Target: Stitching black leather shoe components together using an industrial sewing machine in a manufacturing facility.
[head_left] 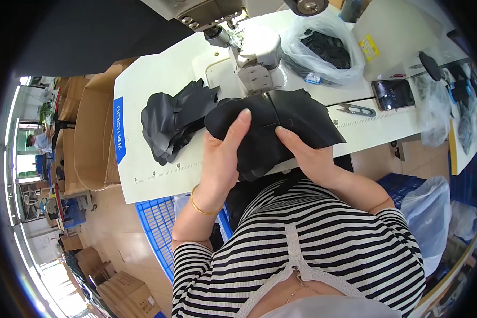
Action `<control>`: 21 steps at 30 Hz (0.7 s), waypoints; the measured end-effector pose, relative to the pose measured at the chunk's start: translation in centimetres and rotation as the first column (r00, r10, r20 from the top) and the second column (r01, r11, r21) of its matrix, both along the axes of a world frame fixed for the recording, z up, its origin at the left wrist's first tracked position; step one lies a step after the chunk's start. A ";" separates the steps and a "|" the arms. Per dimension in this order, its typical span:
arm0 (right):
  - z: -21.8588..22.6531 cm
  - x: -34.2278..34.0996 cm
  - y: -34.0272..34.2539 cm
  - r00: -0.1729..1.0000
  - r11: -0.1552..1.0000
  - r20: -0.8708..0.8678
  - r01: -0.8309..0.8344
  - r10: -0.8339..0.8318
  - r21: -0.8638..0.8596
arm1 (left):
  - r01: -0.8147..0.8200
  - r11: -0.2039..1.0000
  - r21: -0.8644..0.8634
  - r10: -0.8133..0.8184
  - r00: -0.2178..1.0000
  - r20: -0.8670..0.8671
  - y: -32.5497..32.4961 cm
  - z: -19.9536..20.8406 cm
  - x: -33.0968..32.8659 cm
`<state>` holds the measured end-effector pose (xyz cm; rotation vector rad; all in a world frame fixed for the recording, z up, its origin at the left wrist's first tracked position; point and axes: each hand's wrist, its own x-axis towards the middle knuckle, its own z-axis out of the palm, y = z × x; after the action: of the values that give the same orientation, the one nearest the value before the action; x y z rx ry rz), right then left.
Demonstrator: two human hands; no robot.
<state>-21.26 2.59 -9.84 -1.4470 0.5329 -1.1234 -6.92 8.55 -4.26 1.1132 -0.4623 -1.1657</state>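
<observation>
Both hands clamped on one black leather piece [273, 130] at the near edge of the white sewing table [159, 79].

Left hand [222, 159]: thumb on top, pointing up-right across the left half of the piece, fingers curled under and hidden. Gold bangle [199, 205] on the wrist. Right hand [307, 153]: thumb on top near the centre seam, rest of the fingers underneath, not visible.

The piece spans between the two thumbs and beyond. Its far edge reaches the base of the sewing machine head [249, 58]; its near edge hangs over the table rim toward the striped shirt [312, 249]. The right lobe lies flat on the table, extending past the right hand.

Room:
- Left: stack of black cut pieces [169, 119] just beside the left hand, touching or nearly touching the held piece, can't tell which. Bare table further left up to the rim, then open cardboard boxes [90, 138] below it.
- Right: bare strip of table, then thread snips [358, 110] near the piece's right tip and a phone [393, 94] further out.
- Far: clear bag of black parts [323, 50] behind the machine head, well apart from the hands.
- Near: blue crate [156, 225] under the table edge, below the left forearm; white plastic bag [426, 212] on the right side.
</observation>
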 end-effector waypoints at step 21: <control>-0.4 -0.4 0.3 1.000 0.999 0.001 -0.021 0.021 0.034 | 0.077 0.996 -0.045 -0.062 0.962 0.266 -0.2 -0.9 -0.3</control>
<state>-21.65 2.93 -10.26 -1.4198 0.5334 -1.0932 -7.22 8.37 -5.14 1.2187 -0.7407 -1.0626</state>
